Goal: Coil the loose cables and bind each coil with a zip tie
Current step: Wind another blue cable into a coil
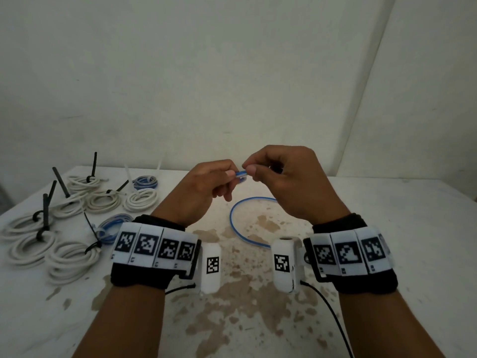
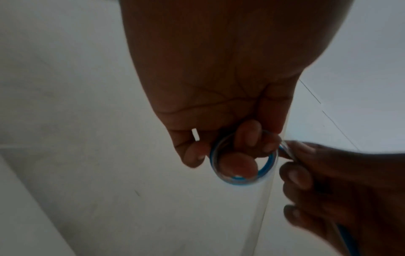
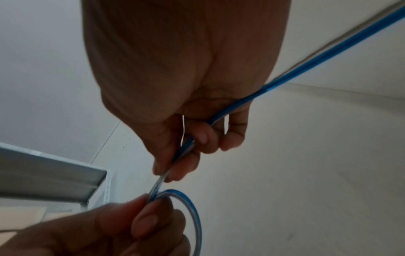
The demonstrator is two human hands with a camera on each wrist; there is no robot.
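Both hands are raised above the table's middle, working one blue cable (image 1: 238, 174). My left hand (image 1: 206, 188) pinches a small loop of the blue cable (image 2: 243, 161), wound round its curled fingers. My right hand (image 1: 281, 174) pinches the cable (image 3: 186, 147) just beside that loop (image 3: 192, 213), and the strand runs on through its curled fingers. The loose rest of the blue cable (image 1: 236, 228) lies in a wide arc on the table below the hands.
At the table's left lie several white coils (image 1: 69, 259) bound with black zip ties (image 1: 46, 215), and two blue coils (image 1: 111, 227) (image 1: 145, 182). The tabletop (image 1: 387, 254) is white with brown stains in the middle. A white wall stands behind.
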